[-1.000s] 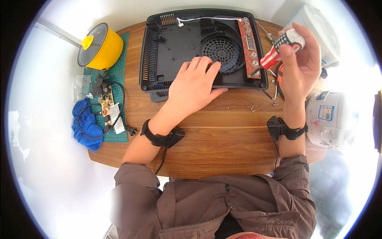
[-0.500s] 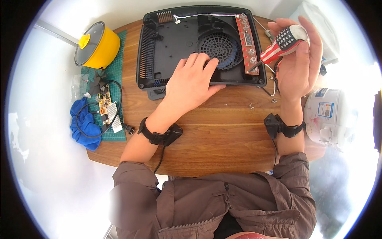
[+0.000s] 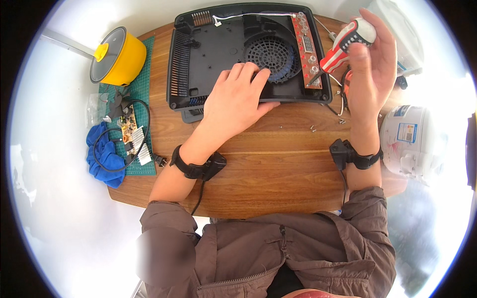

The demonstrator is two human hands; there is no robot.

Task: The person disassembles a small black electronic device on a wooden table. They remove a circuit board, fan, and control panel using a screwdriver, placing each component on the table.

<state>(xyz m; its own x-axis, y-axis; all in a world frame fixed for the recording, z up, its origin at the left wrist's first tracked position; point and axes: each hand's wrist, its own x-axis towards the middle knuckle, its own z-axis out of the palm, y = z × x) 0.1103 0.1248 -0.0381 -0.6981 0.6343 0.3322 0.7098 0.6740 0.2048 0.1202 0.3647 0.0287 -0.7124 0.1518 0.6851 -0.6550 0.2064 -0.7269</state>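
Note:
A black plastic appliance housing [image 3: 214,55] lies with its inside facing up, a round fan grille [image 3: 268,55] in its floor. My left hand [image 3: 229,103] grips its front wall, fingers over the edge and thumb outside. In my right hand [image 3: 373,82] is a screwdriver [image 3: 342,48] with a thick stars-and-stripes handle, held at a slant. Its shaft reaches the front end of a narrow red circuit board [image 3: 306,59], fixed along the housing's right side. I cannot make out whether the tip sits in a screw. A white cable [image 3: 253,15] runs from the board's far end.
Several loose screws [image 3: 313,128] lie on the wooden table [image 3: 268,174]. At left, a green mat [image 3: 144,84] carries a yellow pot [image 3: 130,57] and a circuit board with a heat sink [image 3: 141,144], beside a blue cloth [image 3: 105,159]. A white appliance [image 3: 405,144] stands at right.
The housing and table appear slightly higher and further left in the picture. My right hand has turned around the screwdriver handle, its thumb now lying further across it. My left hand keeps its hold.

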